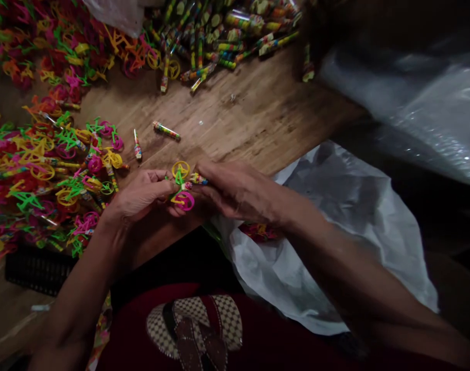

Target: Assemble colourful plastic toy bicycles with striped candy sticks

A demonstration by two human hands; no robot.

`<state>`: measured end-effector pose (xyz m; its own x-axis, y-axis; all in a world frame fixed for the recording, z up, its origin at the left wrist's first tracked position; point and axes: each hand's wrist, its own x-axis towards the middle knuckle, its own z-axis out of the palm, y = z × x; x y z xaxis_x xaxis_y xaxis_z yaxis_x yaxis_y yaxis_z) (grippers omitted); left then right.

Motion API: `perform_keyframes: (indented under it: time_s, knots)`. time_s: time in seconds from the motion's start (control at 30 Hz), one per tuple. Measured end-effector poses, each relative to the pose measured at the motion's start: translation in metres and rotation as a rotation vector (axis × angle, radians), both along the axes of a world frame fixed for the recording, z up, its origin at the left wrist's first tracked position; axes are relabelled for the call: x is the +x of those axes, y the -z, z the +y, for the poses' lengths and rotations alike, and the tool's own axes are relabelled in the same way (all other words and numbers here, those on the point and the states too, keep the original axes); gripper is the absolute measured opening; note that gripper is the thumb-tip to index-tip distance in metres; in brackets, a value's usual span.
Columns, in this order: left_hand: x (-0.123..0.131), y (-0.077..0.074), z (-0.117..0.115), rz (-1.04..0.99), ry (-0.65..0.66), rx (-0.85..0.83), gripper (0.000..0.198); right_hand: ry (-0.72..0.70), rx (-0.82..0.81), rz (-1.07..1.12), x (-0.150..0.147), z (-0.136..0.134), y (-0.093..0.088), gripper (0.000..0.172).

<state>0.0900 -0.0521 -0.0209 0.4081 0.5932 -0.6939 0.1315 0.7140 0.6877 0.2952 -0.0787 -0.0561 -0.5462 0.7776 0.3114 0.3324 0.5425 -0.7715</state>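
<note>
My left hand (142,195) is closed, pinching a small plastic toy bicycle (179,177) with a green frame, one yellow wheel and one pink wheel. Opposite it, my right hand (238,191) closes its fingertips on a small candy tube (198,179) with colourful contents. The tube's inner end lies against the bicycle frame; whether it is fixed there I cannot tell. Both hands are just above the near edge of the wooden table. Beyond them lie two loose candy tubes, one slanted (167,130) and one nearly upright in view (137,145).
Bicycles with tubes form a pile (37,175) at the left. Loose toy bicycles (65,46) heap at the back left, candy tubes (219,38) at the back middle. A white sack (343,190) with colourful pieces inside hangs below the table's right edge. Clear plastic (431,108) lies farther right.
</note>
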Motion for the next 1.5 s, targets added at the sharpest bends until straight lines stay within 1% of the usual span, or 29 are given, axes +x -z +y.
perform_keyframes:
  time_s: [0.1,0.17,0.23,0.27,0.33,0.4,0.47,0.5,0.53,0.57,0.63,0.7,0.77,0.83,0.93,0.97,1.0,1.1,1.17,1.27,1.37,1.43,1.5]
  knots:
    - [0.001,0.004,-0.001,-0.047,-0.02,0.011,0.014,-0.036,0.005,-0.036,-0.001,0.0,-0.005,0.008]
    - [-0.001,0.004,-0.001,-0.06,-0.038,0.032,0.015,-0.002,0.059,-0.017,-0.005,0.0,-0.006,0.009]
    - [-0.009,-0.001,-0.003,-0.052,-0.063,0.058,0.017,0.039,0.116,0.022,-0.014,0.001,-0.007,0.01]
    - [-0.015,-0.006,-0.004,-0.04,-0.078,0.071,0.018,0.049,0.134,0.037,-0.019,0.002,-0.007,0.01]
    - [-0.033,-0.021,-0.01,0.023,-0.124,0.12,0.02,0.059,0.145,0.075,-0.029,0.007,-0.009,0.01]
    - [-0.053,-0.04,-0.017,0.158,-0.228,0.227,0.018,0.082,0.125,0.141,-0.039,0.013,-0.013,0.014]
    - [-0.072,-0.058,-0.024,0.274,-0.376,0.357,0.011,0.146,0.052,0.251,-0.048,0.018,-0.016,0.022]
    - [-0.079,-0.064,-0.027,0.301,-0.441,0.404,0.008,0.181,-0.002,0.314,-0.053,0.019,-0.016,0.026]
    - [-0.083,-0.068,-0.029,0.306,-0.485,0.428,0.006,0.21,-0.064,0.376,-0.057,0.019,-0.015,0.029]
    - [-0.085,-0.068,-0.03,0.292,-0.496,0.422,0.006,0.236,-0.125,0.434,-0.061,0.019,-0.014,0.032]
    - [-0.083,-0.061,-0.031,0.249,-0.45,0.363,0.01,0.27,-0.229,0.526,-0.069,0.015,-0.008,0.036]
    - [-0.075,-0.047,-0.031,0.19,-0.394,0.319,0.017,0.311,-0.295,0.579,-0.074,0.01,-0.001,0.037]
    - [-0.066,-0.032,-0.032,0.147,-0.366,0.317,0.022,0.34,-0.341,0.601,-0.074,0.005,0.004,0.037]
    - [-0.059,-0.022,-0.033,0.147,-0.347,0.336,0.023,0.304,-0.402,0.611,-0.069,0.001,0.005,0.038]
    - [-0.052,-0.018,-0.035,0.208,-0.306,0.341,0.022,0.177,-0.5,0.546,-0.061,-0.002,0.003,0.039]
    - [-0.051,-0.018,-0.036,0.226,-0.304,0.34,0.021,0.163,-0.488,0.49,-0.06,-0.002,0.002,0.037]
    - [-0.049,-0.019,-0.036,0.244,-0.312,0.345,0.02,0.175,-0.441,0.426,-0.059,-0.002,0.002,0.032]
    - [-0.045,-0.021,-0.037,0.318,-0.34,0.386,0.014,0.289,-0.187,0.275,-0.062,-0.003,0.003,0.019]
    - [-0.044,-0.018,-0.037,0.348,-0.327,0.368,0.015,0.318,-0.084,0.229,-0.065,-0.005,0.004,0.014]
    - [-0.045,-0.008,-0.037,0.283,-0.321,0.287,0.021,0.289,-0.09,0.165,-0.067,-0.006,0.003,0.015]
    - [-0.049,0.001,-0.037,0.26,-0.346,0.276,0.026,0.304,-0.096,0.11,-0.068,-0.006,0.001,0.017]
    - [-0.052,0.004,-0.037,0.247,-0.336,0.274,0.027,0.307,-0.152,0.128,-0.069,-0.003,0.001,0.017]
    - [-0.055,0.006,-0.037,0.207,-0.318,0.26,0.027,0.304,-0.256,0.172,-0.07,0.0,0.002,0.019]
